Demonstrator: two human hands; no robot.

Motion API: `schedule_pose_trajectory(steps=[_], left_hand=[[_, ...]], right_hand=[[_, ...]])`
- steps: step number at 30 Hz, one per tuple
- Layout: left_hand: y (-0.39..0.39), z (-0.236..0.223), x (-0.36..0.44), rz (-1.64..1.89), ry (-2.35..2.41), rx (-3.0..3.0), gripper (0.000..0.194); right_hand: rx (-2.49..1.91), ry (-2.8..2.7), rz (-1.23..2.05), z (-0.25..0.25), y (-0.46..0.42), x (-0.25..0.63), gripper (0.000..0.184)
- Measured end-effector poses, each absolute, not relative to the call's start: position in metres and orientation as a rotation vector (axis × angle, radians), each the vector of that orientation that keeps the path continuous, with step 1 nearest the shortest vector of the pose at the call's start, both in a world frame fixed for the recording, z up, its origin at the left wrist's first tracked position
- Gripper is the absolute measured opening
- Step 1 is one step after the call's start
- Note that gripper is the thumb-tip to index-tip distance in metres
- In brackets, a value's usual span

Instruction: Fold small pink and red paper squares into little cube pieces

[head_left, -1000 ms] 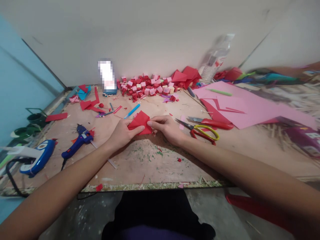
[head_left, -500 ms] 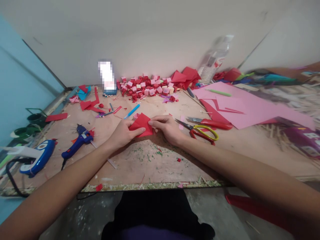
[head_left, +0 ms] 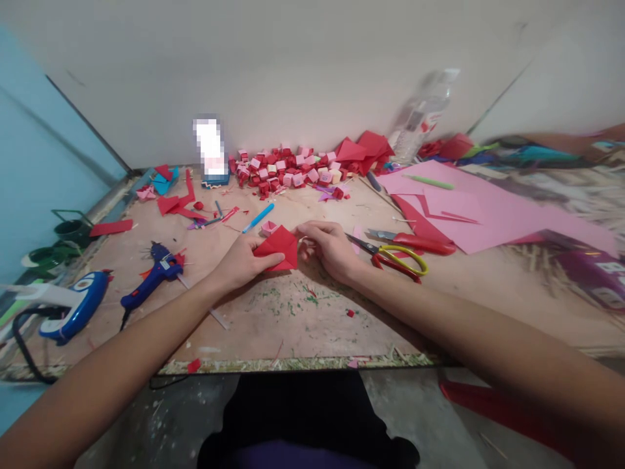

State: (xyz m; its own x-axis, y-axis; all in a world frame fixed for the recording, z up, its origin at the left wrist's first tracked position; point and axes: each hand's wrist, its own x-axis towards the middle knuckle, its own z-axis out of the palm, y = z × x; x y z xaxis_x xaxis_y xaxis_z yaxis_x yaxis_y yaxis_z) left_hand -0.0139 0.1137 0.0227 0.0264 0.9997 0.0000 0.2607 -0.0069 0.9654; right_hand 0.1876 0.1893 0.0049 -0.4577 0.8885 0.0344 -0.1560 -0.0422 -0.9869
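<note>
A small folded square of red paper (head_left: pixel 279 246) is between my hands, its creases and a pointed flap showing on top. My left hand (head_left: pixel 243 260) pinches it from the left, thumb flat across the upper face and fingers underneath. My right hand (head_left: pixel 327 249) has its fingers curled in at the paper's upper right edge, with the fingertips partly hidden. Just behind the paper sits a little pink paper box (head_left: pixel 269 228). Scissors (head_left: pixel 398 258) with yellow and red handles lie close to the right of my right hand.
A heap of red and pink paper cubes (head_left: pixel 288 170) lines the wall beside a lit phone (head_left: pixel 209 146). Pink sheets (head_left: pixel 469 208) and a clear bottle (head_left: pixel 424 120) are at right. A blue glue gun (head_left: pixel 159 273) and a blue pen (head_left: pixel 258 217) lie leftward.
My right hand's fingers have moved from the paper's upper face to its upper right edge and curled more. My left hand keeps its hold, and more of the pink box shows.
</note>
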Motion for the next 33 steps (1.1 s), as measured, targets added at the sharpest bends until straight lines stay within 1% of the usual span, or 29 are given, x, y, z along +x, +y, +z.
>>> schedule_pose_trajectory(steps=[3,7,8,11,12,13,16,17,20,22,24,26,30,33], left_hand=[[0.114,0.023,-0.014,1.04,1.397,1.439,0.026],[0.116,0.02,-0.015,1.172,1.339,1.358,0.03],[0.118,0.019,-0.015,1.235,1.318,1.31,0.036],[0.121,0.018,-0.015,1.382,1.227,1.165,0.069],[0.121,0.017,-0.014,1.391,1.191,1.133,0.074],[0.121,0.017,-0.014,1.375,1.161,1.114,0.073],[0.121,0.016,-0.011,1.265,1.178,1.128,0.052],[0.12,0.015,-0.01,1.242,1.203,1.14,0.049],[0.12,0.013,-0.01,1.266,1.226,1.127,0.048],[0.12,0.014,-0.011,1.305,1.231,1.09,0.044],[0.119,0.016,-0.012,1.312,1.266,1.07,0.039],[0.118,0.02,-0.011,1.276,1.282,1.061,0.038],[0.116,0.025,-0.01,1.231,1.265,1.031,0.041],[0.116,0.026,-0.009,1.222,1.27,1.029,0.037]], right_hand=[[-0.827,-1.589,1.56,0.006,0.189,0.189,0.04],[-0.861,-1.697,1.533,0.009,0.187,0.191,0.031],[-0.872,-1.673,1.562,0.009,0.187,0.191,0.029],[-0.869,-1.55,1.657,0.008,0.189,0.191,0.026],[-0.862,-1.517,1.673,0.007,0.19,0.191,0.028],[-0.857,-1.496,1.679,0.006,0.19,0.19,0.029],[-0.867,-1.502,1.667,0.006,0.19,0.19,0.031],[-0.87,-1.514,1.665,0.006,0.19,0.19,0.032],[-0.849,-1.544,1.68,0.006,0.188,0.19,0.036],[-0.809,-1.529,1.71,0.007,0.188,0.19,0.04],[-0.745,-1.468,1.776,0.008,0.189,0.189,0.047],[-0.689,-1.393,1.85,0.009,0.19,0.189,0.053],[-0.652,-1.326,1.907,0.01,0.193,0.189,0.048],[-0.626,-1.319,1.907,0.009,0.193,0.19,0.045]])
